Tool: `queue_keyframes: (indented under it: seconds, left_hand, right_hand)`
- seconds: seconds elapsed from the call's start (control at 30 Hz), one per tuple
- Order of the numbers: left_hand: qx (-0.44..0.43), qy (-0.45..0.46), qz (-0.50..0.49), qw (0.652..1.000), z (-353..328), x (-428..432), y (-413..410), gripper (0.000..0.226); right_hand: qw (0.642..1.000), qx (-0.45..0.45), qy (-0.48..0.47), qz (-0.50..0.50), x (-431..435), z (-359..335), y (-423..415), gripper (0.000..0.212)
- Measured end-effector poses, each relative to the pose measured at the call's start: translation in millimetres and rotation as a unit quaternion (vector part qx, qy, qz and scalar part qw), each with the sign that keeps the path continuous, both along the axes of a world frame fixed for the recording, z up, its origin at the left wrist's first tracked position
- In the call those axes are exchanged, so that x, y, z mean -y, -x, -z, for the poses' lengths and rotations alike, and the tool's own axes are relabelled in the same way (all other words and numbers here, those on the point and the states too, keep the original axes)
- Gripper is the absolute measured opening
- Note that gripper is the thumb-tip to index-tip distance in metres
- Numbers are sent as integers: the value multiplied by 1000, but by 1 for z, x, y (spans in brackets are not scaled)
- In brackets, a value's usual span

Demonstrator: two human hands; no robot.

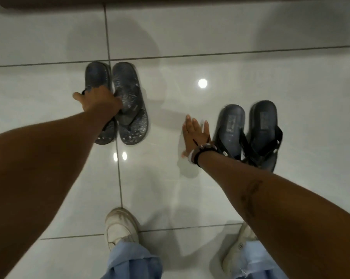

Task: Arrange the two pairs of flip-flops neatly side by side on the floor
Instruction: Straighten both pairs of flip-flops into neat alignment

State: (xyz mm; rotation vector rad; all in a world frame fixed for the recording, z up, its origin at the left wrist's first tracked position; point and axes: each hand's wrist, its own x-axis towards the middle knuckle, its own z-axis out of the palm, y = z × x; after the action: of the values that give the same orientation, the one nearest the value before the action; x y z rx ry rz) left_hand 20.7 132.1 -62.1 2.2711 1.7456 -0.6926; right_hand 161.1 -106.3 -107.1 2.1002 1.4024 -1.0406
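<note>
Two pairs of flip-flops lie on the glossy white tiled floor [190, 198]. The grey patterned pair [130, 101] sits left of centre, its two sandals touching side by side. My left hand [98, 100] rests on this pair, fingers curled around the straps of both sandals. The dark pair with black straps [248, 135] lies to the right, also side by side. My right hand [196, 135] is flat with fingers straight, just left of that pair; the wrist, with its bracelets, touches the left sandal's edge.
My two feet in white shoes [121, 226] and blue trouser legs [133, 262] stand at the bottom of the view. A dark ledge or furniture edge [170, 2] runs along the top. Open tile lies between the two pairs.
</note>
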Motion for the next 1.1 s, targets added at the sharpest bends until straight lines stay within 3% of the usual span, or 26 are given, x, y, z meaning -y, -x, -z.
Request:
queue_keyframes:
  seconds: [0.07,0.17,0.27,0.33,0.4,0.53,0.73,1.1]
  left_hand:
    - [-7,-58,69,996,-7,18,-10,42]
    - [-10,-78,187,979,-8,51,-38,55]
    - [22,16,268,963,11,79,-72,60]
    - [38,100,251,962,26,98,-94,64]
    - [37,150,213,965,37,116,-113,65]
    - [40,185,165,968,51,145,-127,65]
    - [4,174,183,968,56,145,-131,69]
    - [-13,184,167,968,56,143,-140,69]
  right_hand:
    - [998,27,-40,49,5,-15,-11,90]
    - [969,121,-115,183,33,-41,-47,62]
    - [926,209,-73,304,79,-45,-84,47]
    - [909,203,-4,364,103,-42,-98,30]
    - [915,168,35,366,111,-40,-100,19]
    - [929,153,14,337,104,-38,-97,27]
    - [936,151,-82,308,64,-51,-151,17]
    - [929,173,-94,314,24,-39,-214,10]
